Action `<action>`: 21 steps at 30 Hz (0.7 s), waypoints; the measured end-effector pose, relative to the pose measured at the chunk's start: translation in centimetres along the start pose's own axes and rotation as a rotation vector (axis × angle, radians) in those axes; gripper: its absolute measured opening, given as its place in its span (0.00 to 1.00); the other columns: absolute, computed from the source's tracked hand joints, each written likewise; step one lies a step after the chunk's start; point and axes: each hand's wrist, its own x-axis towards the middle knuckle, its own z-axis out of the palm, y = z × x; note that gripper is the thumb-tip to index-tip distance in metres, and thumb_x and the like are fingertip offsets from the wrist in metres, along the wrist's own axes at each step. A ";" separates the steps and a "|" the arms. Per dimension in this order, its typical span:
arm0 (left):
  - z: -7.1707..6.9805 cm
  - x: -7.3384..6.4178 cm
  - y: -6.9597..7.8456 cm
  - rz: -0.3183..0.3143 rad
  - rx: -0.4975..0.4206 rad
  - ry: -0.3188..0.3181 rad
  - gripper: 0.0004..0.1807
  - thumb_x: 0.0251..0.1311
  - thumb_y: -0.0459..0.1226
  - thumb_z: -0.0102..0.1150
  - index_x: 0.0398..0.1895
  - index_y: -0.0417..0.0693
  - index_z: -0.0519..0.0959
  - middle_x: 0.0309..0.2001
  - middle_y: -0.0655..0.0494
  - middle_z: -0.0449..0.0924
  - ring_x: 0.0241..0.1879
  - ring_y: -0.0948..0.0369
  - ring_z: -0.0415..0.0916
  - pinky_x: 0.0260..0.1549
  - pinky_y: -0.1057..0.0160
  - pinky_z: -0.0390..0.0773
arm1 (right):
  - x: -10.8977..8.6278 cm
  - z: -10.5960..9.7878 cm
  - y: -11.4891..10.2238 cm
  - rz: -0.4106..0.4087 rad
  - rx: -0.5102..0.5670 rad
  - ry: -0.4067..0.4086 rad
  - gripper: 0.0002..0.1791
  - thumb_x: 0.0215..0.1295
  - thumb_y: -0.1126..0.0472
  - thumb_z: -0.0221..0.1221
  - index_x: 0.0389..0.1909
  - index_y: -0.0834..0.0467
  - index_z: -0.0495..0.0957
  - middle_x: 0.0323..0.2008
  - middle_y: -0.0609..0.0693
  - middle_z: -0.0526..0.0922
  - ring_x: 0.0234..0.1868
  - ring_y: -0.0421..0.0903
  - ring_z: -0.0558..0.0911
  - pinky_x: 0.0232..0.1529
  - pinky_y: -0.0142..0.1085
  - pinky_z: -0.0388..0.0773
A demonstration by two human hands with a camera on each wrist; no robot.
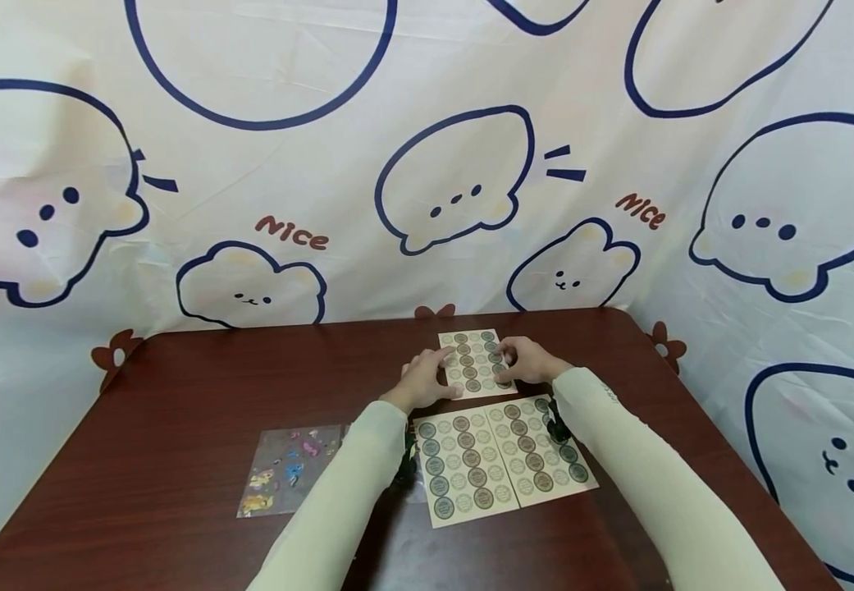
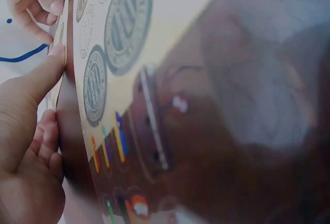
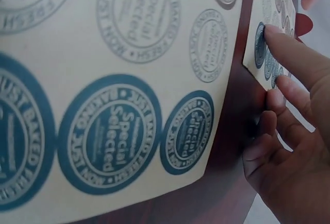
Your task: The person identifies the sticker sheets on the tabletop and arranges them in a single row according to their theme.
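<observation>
A small cream sheet of round stickers (image 1: pixel 474 361) lies toward the back of the table, between both hands. My left hand (image 1: pixel 422 379) holds its left side, the thumb at the near corner and the fingers farther up the edge. At its right side, my right hand (image 1: pixel 532 361) grips the edge. In the right wrist view the fingertip (image 3: pixel 271 32) rests on a dark teal sticker. Nearer lies a larger pair of sticker sheets (image 1: pixel 504 460), printed with "Special Selected" in teal, brown and pale rounds; the right wrist overlaps its upper right part.
A clear plastic bag (image 1: pixel 289 468) with small colourful figure stickers lies left of the large sheets, partly behind the left sleeve. The dark brown table (image 1: pixel 175 435) meets a cartoon-printed cloth (image 1: pixel 353 189) at the back and sides.
</observation>
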 end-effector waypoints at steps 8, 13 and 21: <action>-0.1 -0.1 -0.2 -0.008 0.079 0.002 0.44 0.57 0.48 0.73 0.76 0.52 0.65 0.61 0.47 0.72 0.58 0.51 0.68 0.58 0.50 0.63 | 0.2 -0.2 0.5 -0.030 -0.004 -0.073 0.44 0.62 0.60 0.70 0.77 0.61 0.61 0.36 0.54 0.69 0.37 0.47 0.68 0.41 0.37 0.66; -0.2 -0.1 -0.3 0.008 0.042 -0.037 0.46 0.56 0.48 0.73 0.77 0.51 0.63 0.65 0.46 0.69 0.61 0.50 0.66 0.59 0.49 0.63 | 0.1 -0.6 0.9 -0.001 0.024 -0.095 0.43 0.62 0.58 0.70 0.76 0.58 0.62 0.38 0.53 0.69 0.38 0.47 0.66 0.42 0.38 0.65; -0.6 -0.2 -0.7 -0.019 0.013 -0.076 0.47 0.56 0.47 0.73 0.78 0.50 0.62 0.68 0.45 0.66 0.62 0.50 0.64 0.59 0.50 0.62 | 0.0 -0.5 0.6 -0.017 0.037 -0.113 0.42 0.62 0.58 0.70 0.76 0.59 0.63 0.38 0.52 0.68 0.39 0.47 0.65 0.42 0.37 0.64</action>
